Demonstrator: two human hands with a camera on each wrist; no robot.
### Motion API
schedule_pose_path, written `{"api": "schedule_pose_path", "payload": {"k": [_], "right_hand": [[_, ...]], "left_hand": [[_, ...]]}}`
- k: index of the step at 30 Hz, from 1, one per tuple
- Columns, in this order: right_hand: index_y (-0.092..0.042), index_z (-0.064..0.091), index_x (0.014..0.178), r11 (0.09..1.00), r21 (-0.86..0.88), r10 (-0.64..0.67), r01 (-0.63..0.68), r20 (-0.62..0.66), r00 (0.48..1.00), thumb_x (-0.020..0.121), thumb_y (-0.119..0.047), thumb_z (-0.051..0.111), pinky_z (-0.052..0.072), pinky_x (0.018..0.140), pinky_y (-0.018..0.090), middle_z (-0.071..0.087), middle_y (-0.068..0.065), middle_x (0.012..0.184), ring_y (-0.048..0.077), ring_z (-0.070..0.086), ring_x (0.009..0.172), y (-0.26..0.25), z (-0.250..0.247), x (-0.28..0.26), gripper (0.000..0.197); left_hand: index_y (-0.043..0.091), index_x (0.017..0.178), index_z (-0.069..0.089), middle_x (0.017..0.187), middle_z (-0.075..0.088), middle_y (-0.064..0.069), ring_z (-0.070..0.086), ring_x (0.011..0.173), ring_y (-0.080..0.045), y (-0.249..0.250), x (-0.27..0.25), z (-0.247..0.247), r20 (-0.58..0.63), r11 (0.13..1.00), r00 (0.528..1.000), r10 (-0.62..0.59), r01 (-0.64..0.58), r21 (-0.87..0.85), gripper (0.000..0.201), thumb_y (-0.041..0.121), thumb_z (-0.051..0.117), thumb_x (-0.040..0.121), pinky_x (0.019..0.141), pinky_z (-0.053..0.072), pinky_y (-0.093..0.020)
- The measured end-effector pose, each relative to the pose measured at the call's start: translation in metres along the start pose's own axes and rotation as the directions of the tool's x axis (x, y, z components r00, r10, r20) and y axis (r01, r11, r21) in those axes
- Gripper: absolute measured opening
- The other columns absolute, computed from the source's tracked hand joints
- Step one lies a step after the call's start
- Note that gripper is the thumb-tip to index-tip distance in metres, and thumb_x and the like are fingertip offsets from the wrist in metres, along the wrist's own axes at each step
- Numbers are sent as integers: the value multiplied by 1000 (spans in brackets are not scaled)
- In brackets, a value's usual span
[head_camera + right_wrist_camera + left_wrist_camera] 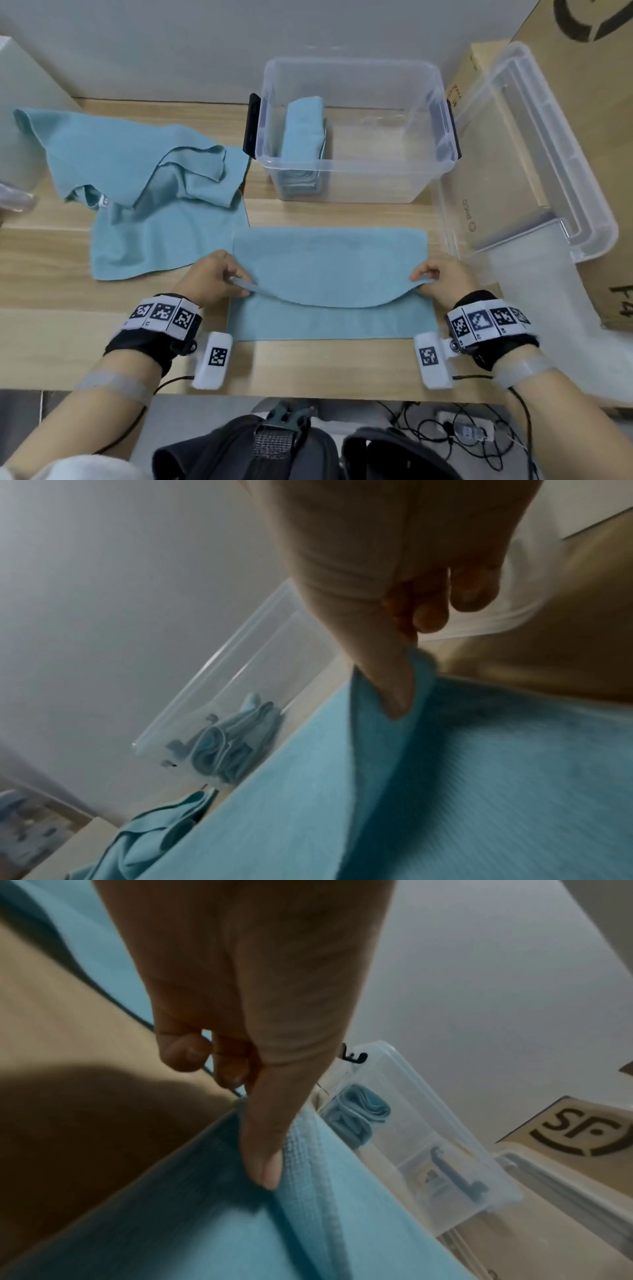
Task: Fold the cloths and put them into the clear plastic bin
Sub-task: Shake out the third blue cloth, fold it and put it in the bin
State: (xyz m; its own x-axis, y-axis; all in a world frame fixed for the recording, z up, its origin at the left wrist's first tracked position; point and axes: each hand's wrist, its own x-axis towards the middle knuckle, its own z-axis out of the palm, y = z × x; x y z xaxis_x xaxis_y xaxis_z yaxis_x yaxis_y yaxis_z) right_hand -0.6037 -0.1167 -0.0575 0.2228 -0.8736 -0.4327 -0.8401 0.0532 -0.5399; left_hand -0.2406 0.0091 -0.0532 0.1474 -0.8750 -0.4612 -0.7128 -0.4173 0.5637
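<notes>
A light blue cloth [329, 270] lies on the wooden table before me, its far half drawn back over the near half. My left hand [219, 274] pinches its left corner, thumb on top of the cloth [308, 1191] in the left wrist view. My right hand [442, 277] pinches the right corner of the same cloth [445, 777]. The held edge sags in the middle above the lower layer. The clear plastic bin [356, 68] stands behind, with a folded blue cloth [303, 130] upright at its left side.
A heap of loose blue cloths [144, 185] lies at the left. The bin's clear lid [534, 164] leans against cardboard boxes [589, 61] at the right. The table's front edge [308, 394] runs just below my wrists.
</notes>
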Motion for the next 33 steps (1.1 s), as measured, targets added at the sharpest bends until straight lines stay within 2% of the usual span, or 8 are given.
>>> {"api": "schedule_pose_path", "payload": {"k": [6,9,11,14,21,26,28,33], "right_hand": [[-21,60,79,990,117,89,-82,-54,995,82,-14,62,40,76,27,59,-2,80,21,55,84,12,4,-4,8],[-7,64,98,964,248,103,-93,-28,994,90,-21,53,42,62,27,59,-2,71,10,55,59,12,8,-7,20],[-9,64,94,881,429,199,-200,49,979,94,-34,45,41,51,26,56,2,64,9,53,44,9,9,-9,31],[-13,62,72,785,552,280,-282,90,956,90,-45,46,52,60,29,60,2,74,18,60,67,6,7,-11,40],[-15,44,61,849,519,163,-100,-77,984,73,-2,72,37,48,16,47,11,62,20,44,60,16,10,-19,33],[-19,45,70,866,491,112,-90,-15,994,71,9,69,51,58,20,62,6,74,6,63,61,27,14,-29,36],[-22,48,73,892,442,106,-92,-8,994,67,9,71,48,62,32,59,7,69,21,57,65,29,16,-32,40],[-27,49,76,930,367,57,-38,-40,998,65,9,72,34,54,21,36,-2,60,14,36,57,26,17,-38,44]], "left_hand": [[35,77,67,75,64,17,55,77,1,-7,-11,10,-77,999,997,12,-16,-47,24,11,69,78,78,43,-22],[32,80,73,85,69,5,59,84,-10,-11,-12,12,-67,978,993,-101,87,-189,17,18,64,84,82,44,-29],[25,70,73,68,63,2,53,69,-17,-6,-14,14,-51,923,987,-154,126,-363,21,21,60,87,64,44,-25],[9,76,70,72,64,-8,57,69,-20,8,-18,13,-13,778,969,-246,190,-599,36,31,47,94,63,49,-20],[16,89,73,73,70,8,62,74,-8,4,-23,18,-36,730,972,-231,148,-667,10,15,64,83,64,48,-8],[21,107,62,66,44,-10,46,64,-19,-3,-30,22,10,749,977,-215,171,-640,38,4,71,75,56,41,-17],[22,106,57,60,41,-8,44,56,-12,-3,-31,24,-17,782,977,-210,158,-603,45,-1,72,72,51,39,-13],[27,107,49,62,43,-7,44,60,-19,-7,-33,27,-56,856,983,-174,122,-503,58,-6,74,67,53,40,-12]]}}
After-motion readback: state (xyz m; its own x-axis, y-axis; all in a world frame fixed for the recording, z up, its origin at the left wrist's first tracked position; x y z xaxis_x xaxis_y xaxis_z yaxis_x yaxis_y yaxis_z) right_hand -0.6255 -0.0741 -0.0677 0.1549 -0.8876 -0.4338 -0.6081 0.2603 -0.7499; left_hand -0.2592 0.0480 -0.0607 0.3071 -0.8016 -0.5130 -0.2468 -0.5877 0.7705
